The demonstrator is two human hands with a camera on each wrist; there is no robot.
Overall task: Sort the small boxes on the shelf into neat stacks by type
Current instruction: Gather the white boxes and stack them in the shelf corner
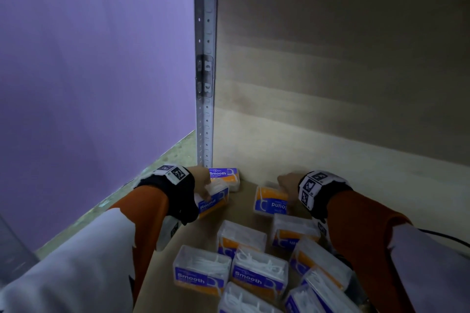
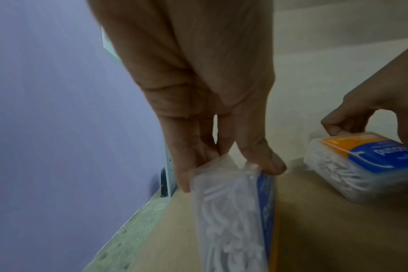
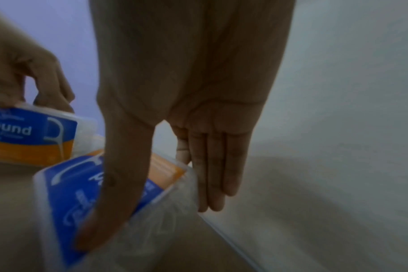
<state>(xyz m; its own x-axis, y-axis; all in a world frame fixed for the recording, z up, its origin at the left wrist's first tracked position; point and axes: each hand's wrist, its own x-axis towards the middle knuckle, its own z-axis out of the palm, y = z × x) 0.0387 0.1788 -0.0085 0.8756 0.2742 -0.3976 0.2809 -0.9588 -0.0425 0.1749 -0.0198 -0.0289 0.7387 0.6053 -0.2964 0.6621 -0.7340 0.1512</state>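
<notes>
Round floss-pick boxes are being gathered at the shelf's (image 1: 254, 155) back corner — left hand (image 1: 203, 180) grips one (image 1: 212, 202), right hand (image 1: 287, 181) grips another (image 1: 270, 202). Next, probably: stack them together, apart from the Smooth box (image 1: 225, 178).

A perforated metal upright (image 1: 205, 63) is standing ahead of me, and everything else is sitting around it. To its left, a purple wall (image 1: 96, 71) is filling the view. To its right, a pale wooden back panel (image 1: 343, 58) is catching dim light. At its foot, a speckled grey floor strip (image 1: 175, 150) is running toward me.
</notes>
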